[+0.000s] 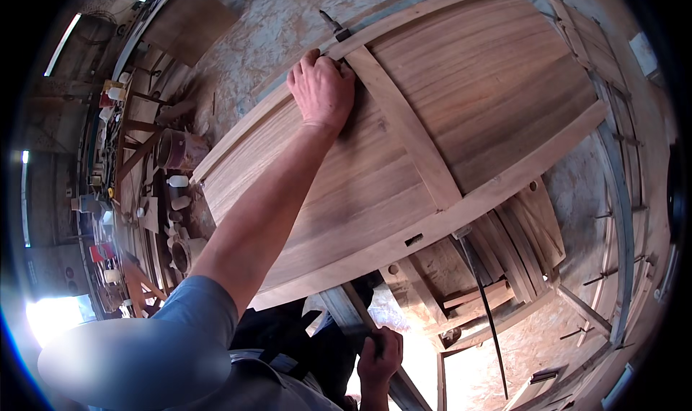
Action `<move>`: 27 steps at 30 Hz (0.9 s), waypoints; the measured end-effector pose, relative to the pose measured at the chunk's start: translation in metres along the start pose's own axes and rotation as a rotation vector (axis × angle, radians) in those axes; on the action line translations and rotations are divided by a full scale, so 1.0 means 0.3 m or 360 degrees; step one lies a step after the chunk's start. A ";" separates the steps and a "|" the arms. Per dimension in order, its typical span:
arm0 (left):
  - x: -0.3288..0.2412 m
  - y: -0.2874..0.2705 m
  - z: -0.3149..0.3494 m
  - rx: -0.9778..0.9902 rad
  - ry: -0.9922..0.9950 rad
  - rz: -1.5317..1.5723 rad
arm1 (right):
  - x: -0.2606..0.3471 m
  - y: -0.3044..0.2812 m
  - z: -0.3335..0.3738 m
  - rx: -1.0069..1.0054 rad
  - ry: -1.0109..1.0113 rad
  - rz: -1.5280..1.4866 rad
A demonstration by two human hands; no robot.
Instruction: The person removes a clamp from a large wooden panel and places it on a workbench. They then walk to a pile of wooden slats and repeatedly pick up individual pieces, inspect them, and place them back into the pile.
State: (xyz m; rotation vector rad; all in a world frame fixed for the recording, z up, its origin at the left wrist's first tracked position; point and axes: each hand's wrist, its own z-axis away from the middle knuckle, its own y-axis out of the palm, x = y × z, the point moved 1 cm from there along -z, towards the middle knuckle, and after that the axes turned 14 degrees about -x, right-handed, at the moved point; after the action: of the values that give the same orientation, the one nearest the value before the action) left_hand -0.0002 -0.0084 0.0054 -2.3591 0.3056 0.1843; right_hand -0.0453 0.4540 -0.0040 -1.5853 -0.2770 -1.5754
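Your left hand (pixel 322 88) curls over the far edge of the wooden panel (pixel 346 195) before you, likely heavy and stiff, best held by opposite edges, your right hand (pixel 380 358) below, both grips unclear.

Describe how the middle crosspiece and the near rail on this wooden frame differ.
The near rail is longer; the crosspiece is shorter. The near rail runs along the edge closest to you, whereas the crosspiece lies between two panels. The near rail has a dark slot; none shows on the crosspiece. Both are wood.
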 end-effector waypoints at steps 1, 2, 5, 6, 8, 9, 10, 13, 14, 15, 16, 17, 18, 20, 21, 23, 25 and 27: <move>0.003 0.001 0.003 -0.0018 0.0014 -0.0006 | 0.008 -0.001 -0.004 0.0001 -0.0009 0.0005; 0.006 0.002 0.006 -0.0036 0.0028 -0.0013 | 0.011 -0.001 -0.005 0.0003 -0.0017 0.0010; -0.021 0.008 0.014 -0.0042 0.0050 0.0031 | 0.006 -0.018 -0.022 -0.0023 -0.0091 0.0069; -0.017 0.008 0.010 -0.0059 0.0066 0.0040 | 0.013 -0.015 -0.025 -0.0005 -0.0100 0.0071; -0.006 0.010 0.005 -0.0092 0.0097 0.0056 | 0.032 -0.010 -0.031 0.0034 -0.0118 0.0074; -0.009 0.003 0.000 -0.0038 0.0067 0.0030 | 0.031 -0.007 -0.029 0.0028 -0.0118 0.0057; -0.013 -0.005 -0.006 0.0016 0.0038 0.0004 | 0.027 -0.003 -0.025 0.0022 -0.0118 0.0040; -0.012 -0.023 -0.015 0.0079 0.0005 -0.0002 | 0.026 -0.002 -0.017 0.0033 -0.0103 0.0012; -0.009 -0.026 -0.014 0.0083 0.0004 0.0009 | 0.027 -0.004 -0.014 0.0040 -0.0095 0.0006; -0.002 -0.025 -0.014 0.0082 0.0014 0.0036 | 0.024 -0.003 -0.014 0.0041 -0.0100 0.0005; 0.008 -0.023 -0.012 0.0080 0.0024 0.0062 | 0.021 -0.003 -0.012 0.0042 -0.0104 0.0003; 0.015 -0.023 -0.012 0.0079 0.0035 0.0089 | 0.018 -0.003 -0.011 0.0041 -0.0108 0.0001; 0.018 -0.023 -0.013 0.0082 0.0039 0.0098 | 0.017 -0.003 -0.011 0.0051 -0.0119 0.0012; 0.022 -0.025 -0.016 0.0086 0.0048 0.0116 | 0.015 -0.004 -0.010 0.0070 -0.0141 0.0035; 0.022 -0.024 -0.016 0.0074 0.0044 0.0118 | 0.010 -0.004 -0.004 0.0061 -0.0110 0.0011; 0.018 -0.021 -0.015 0.0050 0.0037 0.0122 | -0.003 0.000 0.008 0.0043 -0.0048 -0.0038; 0.017 -0.030 -0.017 0.0065 0.0042 0.0144 | -0.001 -0.001 0.006 0.0057 -0.0056 -0.0023; 0.019 -0.031 -0.017 0.0071 0.0044 0.0150 | 0.000 -0.001 0.005 0.0060 -0.0054 -0.0014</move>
State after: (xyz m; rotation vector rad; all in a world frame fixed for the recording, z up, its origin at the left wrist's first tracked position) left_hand 0.0080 -0.0065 0.0137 -2.3066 0.4305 0.1883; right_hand -0.0444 0.4552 -0.0038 -1.5846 -0.3306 -1.5427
